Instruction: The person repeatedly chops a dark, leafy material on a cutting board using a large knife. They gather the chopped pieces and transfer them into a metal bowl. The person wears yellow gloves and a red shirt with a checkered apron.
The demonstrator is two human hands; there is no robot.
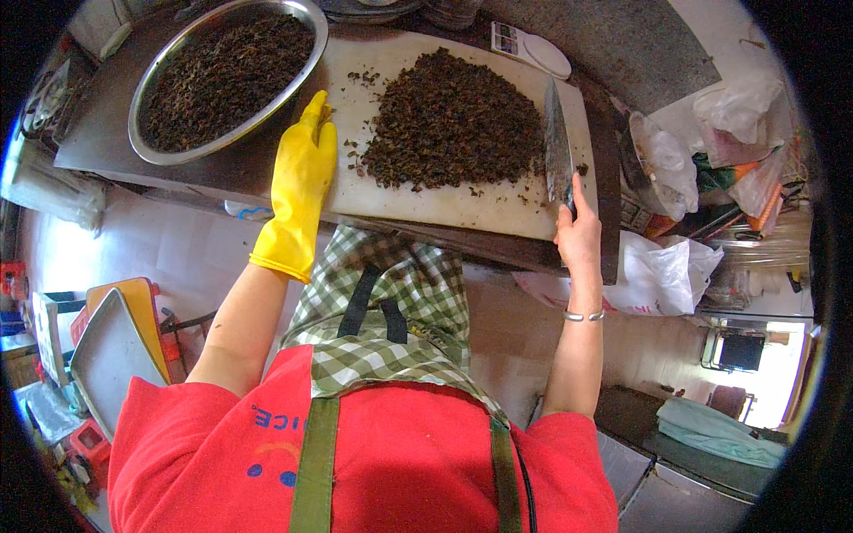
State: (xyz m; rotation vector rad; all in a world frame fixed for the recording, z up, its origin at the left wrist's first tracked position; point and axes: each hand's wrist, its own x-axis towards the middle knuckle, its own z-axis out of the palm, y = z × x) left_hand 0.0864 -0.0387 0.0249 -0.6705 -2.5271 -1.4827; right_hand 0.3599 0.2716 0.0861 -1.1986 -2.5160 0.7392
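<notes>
A broad heap of dark, finely chopped leafy food (pixel 460 123) covers the middle of a pale cutting board (pixel 426 214). My right hand (pixel 578 223) grips the handle of a large kitchen knife (pixel 554 133) at the board's right side, its blade pointing away from me beside the heap. In a yellow rubber glove (pixel 296 193), my left hand (pixel 312 133) rests at the board's left edge with fingers extended and thumb apart, holding nothing. Just left of it stands a wide steel bowl (pixel 318 50) full of similar dark chopped matter (pixel 226 83).
A white kitchen scale (pixel 533 50) sits beyond the board's far right corner. The dark table (pixel 100 143) carries bowl and board. Plastic bags (pixel 663 166) crowd the right, with a white bag (pixel 666 266) below. Trays (pixel 116 353) lean at lower left.
</notes>
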